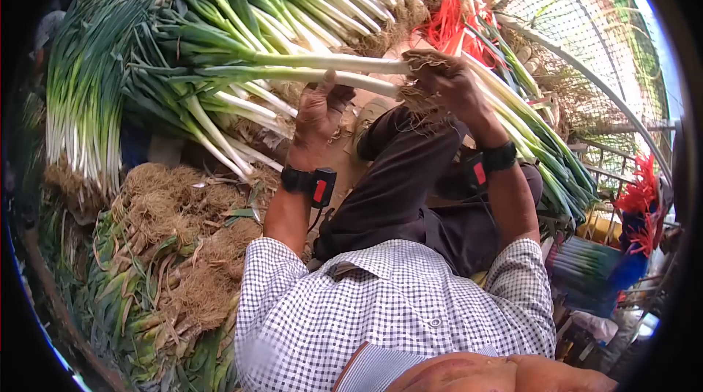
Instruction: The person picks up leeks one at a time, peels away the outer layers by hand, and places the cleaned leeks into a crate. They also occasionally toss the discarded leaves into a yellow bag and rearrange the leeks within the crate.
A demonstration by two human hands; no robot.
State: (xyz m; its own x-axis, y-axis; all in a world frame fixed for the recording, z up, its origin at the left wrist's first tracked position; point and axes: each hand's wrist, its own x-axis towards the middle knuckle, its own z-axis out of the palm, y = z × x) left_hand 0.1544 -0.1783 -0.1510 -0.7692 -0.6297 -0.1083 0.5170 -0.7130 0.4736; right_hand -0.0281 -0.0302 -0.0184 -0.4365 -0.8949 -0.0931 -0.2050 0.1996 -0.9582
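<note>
Two long leeks [344,63] lie nearly level in front of me, roots to the right and green leaves to the left. My right hand [443,84] is closed around their root end, and shaggy brown roots [425,108] hang below its fingers. Against the lower leek [375,84], my left hand [320,110] is curled with its thumb up over the white stalk; part of its grip is hidden. Behind these stalks spreads a big pile of leeks [293,4] with white shanks and dark green tops.
More leeks [523,117] lie at the right beside my knee. Red plastic strips [458,22] sit at the back. Trimmed roots and leaves [183,245] heap up at the left. A wire mesh frame [586,19] stands at the right, with a crate [604,220] below.
</note>
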